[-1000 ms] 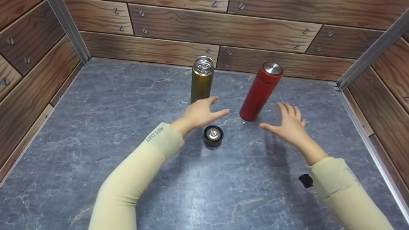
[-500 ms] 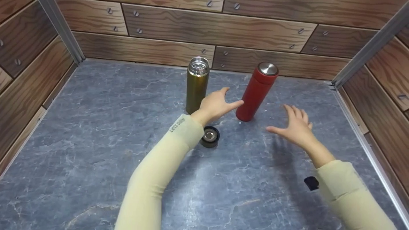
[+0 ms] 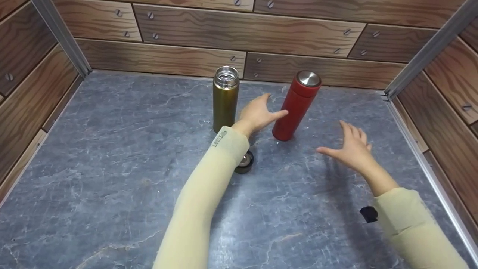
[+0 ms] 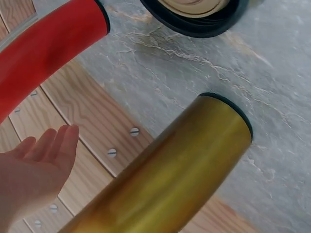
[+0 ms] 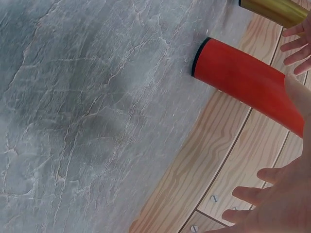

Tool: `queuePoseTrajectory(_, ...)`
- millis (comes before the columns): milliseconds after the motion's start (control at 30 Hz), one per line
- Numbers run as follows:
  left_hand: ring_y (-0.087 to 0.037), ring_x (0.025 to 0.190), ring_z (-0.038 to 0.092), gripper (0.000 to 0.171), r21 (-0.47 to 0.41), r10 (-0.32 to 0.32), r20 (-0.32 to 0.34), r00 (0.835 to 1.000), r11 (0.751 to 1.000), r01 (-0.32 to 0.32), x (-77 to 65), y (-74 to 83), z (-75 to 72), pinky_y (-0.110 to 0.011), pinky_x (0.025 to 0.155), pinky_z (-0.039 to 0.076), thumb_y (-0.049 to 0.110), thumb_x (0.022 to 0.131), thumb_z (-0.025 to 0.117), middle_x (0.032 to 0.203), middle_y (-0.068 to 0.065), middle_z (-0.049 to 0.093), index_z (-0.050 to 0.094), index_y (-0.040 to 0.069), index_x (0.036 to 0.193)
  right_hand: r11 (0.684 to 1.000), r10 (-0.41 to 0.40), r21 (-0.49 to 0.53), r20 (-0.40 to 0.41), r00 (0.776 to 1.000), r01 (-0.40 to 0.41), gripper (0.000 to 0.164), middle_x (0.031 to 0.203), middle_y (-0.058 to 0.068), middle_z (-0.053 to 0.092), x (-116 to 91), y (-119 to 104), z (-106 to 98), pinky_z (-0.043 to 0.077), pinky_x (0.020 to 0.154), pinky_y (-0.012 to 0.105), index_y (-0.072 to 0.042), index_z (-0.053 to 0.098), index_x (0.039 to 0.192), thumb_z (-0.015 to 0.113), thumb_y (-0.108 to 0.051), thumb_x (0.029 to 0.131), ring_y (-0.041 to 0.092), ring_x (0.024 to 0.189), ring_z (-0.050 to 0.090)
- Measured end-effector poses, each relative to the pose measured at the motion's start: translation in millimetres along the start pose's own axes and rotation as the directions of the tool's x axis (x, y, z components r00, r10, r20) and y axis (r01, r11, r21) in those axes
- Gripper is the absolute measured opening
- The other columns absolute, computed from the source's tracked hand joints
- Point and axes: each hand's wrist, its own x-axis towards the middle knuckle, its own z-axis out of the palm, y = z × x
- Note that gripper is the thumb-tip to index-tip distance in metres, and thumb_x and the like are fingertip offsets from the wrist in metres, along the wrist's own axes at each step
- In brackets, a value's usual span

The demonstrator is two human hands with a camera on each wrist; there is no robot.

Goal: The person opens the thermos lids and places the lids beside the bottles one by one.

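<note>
My left hand [image 3: 257, 114] reaches between two upright bottles, thumb and fingers spread and holding nothing. To its left stands a gold thermos bottle [image 3: 225, 106] without a lid, its steel mouth showing. A red thermos bottle [image 3: 295, 108] with a steel-topped lid stands to its right; the left thumb overlaps it in the head view, and contact cannot be told. My right hand [image 3: 353, 149] hovers right of the red bottle, apart from it, fingers spread. A dark bottle lid [image 3: 244, 164], inner side up, lies on the table, partly hidden by the left sleeve.
The grey marbled table [image 3: 112, 179] is bounded by wood-patterned panels [image 3: 186, 30] at the back and both sides. Metal strips run along the corners. A small black object [image 3: 369, 214] shows beside the right sleeve.
My left hand has moved right and away from me, from in front of the gold bottle toward the red one. My right hand has shifted slightly right. The view has panned a little.
</note>
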Motion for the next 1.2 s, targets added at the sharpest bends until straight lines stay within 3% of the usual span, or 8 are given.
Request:
queuePoseTrajectory(233, -0.023, 0.133, 0.041, 0.085, 0.017, -0.030, -0.035, 0.999, 0.999, 0.030, 9.3, 2.9, 9.1, -0.041, 0.108, 0.035, 0.060, 0.080, 0.060, 0.146, -0.005, 0.042, 0.030, 0.016, 0.146, 1.000, 0.002, 0.007, -0.007, 1.000, -0.002, 0.118, 0.150, 0.032, 0.010, -0.2, -0.9, 0.8, 0.000, 0.099, 0.076, -0.003, 0.004, 0.150, 0.068, -0.062, 0.071, 0.056, 0.135, 0.000)
queuePoseTrajectory(433, -0.022, 0.132, 0.043, 0.087, 0.033, -0.012, -0.029, 1.000, 0.999, 0.013, 14.2, 12.8, 19.2, -0.042, 0.109, 0.034, 0.061, 0.078, 0.061, 0.145, -0.003, 0.043, 0.030, 0.016, 0.146, 1.000, 0.019, 0.005, -0.007, 1.000, -0.019, 0.121, 0.149, 0.034, 0.009, -2.0, 2.0, 2.6, 0.002, 0.099, 0.076, -0.003, 0.002, 0.150, 0.067, -0.066, 0.069, 0.057, 0.135, 0.001)
queuePoseTrajectory(633, -0.018, 0.129, 0.047, 0.089, -0.098, -0.003, -0.036, 0.999, 0.995, -0.001, 17.4, 22.6, 28.1, -0.037, 0.106, 0.038, 0.055, 0.077, 0.067, 0.142, -0.003, 0.047, 0.028, 0.015, 0.146, 0.999, 0.023, 0.022, 0.003, 1.000, -0.023, 0.121, 0.150, 0.033, 0.007, -2.7, 0.4, 2.9, 0.000, 0.099, 0.076, -0.005, -0.001, 0.150, 0.068, -0.065, 0.070, 0.056, 0.135, 0.001)
queuePoseTrajectory(933, -0.015, 0.113, 0.057, 0.065, -0.198, 0.025, -0.084, 0.996, 0.979, -0.042, 20.0, 30.3, 39.7, -0.030, 0.097, 0.044, 0.041, 0.082, 0.068, 0.124, -0.003, 0.060, 0.042, 0.014, 0.135, 0.999, 0.021, 0.029, -0.007, 1.000, -0.020, 0.123, 0.150, 0.035, 0.006, -4.5, 2.8, 0.2, 0.000, 0.101, 0.075, -0.008, -0.005, 0.150, 0.068, -0.065, 0.069, 0.057, 0.135, 0.003)
queuePoseTrajectory(1133, -0.016, 0.118, 0.054, 0.067, -0.325, 0.025, -0.060, 0.998, 0.945, -0.043, 22.2, 32.7, 45.6, -0.030, 0.102, 0.041, 0.032, 0.083, 0.070, 0.128, -0.006, 0.056, 0.036, 0.011, 0.136, 0.999, 0.025, 0.029, -0.009, 1.000, -0.024, 0.122, 0.150, 0.034, 0.007, -6.1, 5.6, 1.8, 0.002, 0.101, 0.074, -0.008, -0.003, 0.150, 0.066, -0.067, 0.069, 0.057, 0.134, 0.005)
queuePoseTrajectory(1200, -0.016, 0.118, 0.054, 0.067, -0.332, 0.035, -0.066, 0.997, 0.942, -0.055, 22.4, 32.5, 47.4, -0.030, 0.102, 0.041, 0.031, 0.082, 0.070, 0.129, -0.006, 0.056, 0.036, 0.012, 0.137, 0.999, 0.027, 0.026, -0.006, 1.000, -0.027, 0.121, 0.149, 0.035, 0.008, -6.9, 6.4, 2.6, 0.003, 0.101, 0.074, -0.008, -0.002, 0.150, 0.066, -0.066, 0.070, 0.056, 0.134, 0.005)
